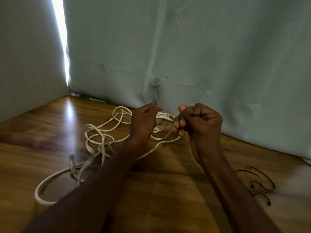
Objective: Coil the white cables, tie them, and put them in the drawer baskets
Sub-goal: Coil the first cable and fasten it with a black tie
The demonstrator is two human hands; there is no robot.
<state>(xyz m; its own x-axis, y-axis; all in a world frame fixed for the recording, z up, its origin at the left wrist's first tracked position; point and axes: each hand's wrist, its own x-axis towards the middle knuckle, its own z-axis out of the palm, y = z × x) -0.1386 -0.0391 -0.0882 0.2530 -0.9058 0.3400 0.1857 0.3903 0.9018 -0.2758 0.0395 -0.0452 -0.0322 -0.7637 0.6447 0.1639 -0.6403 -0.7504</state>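
Near left: a loose loop of the white cables (101, 145) lies flat on the desk (168, 190), its nearest bend partly hidden under the left forearm.
Near right: a few thin dark twist ties (259, 184) lie on the desk, well apart from the cables.
Connectors: clear plug ends (72, 163) rest on the wood among the strands, left of the left forearm.
Left hand (143, 121): raised over the far part of the tangle, fingers curled shut around a bunch of white strands.
Right hand (200, 120): clenched in a fist, fingers gripping a thin dark tie that runs toward the left hand.
Between the hands: a gathered bundle of white cable, partly hidden by the left hand.
Surface: glossy wood-grain desk with a bright glare patch at far left.
Room: pale cloth (202, 47) hangs behind the desk; a bright slit of light (61, 39) shows at the far left corner.
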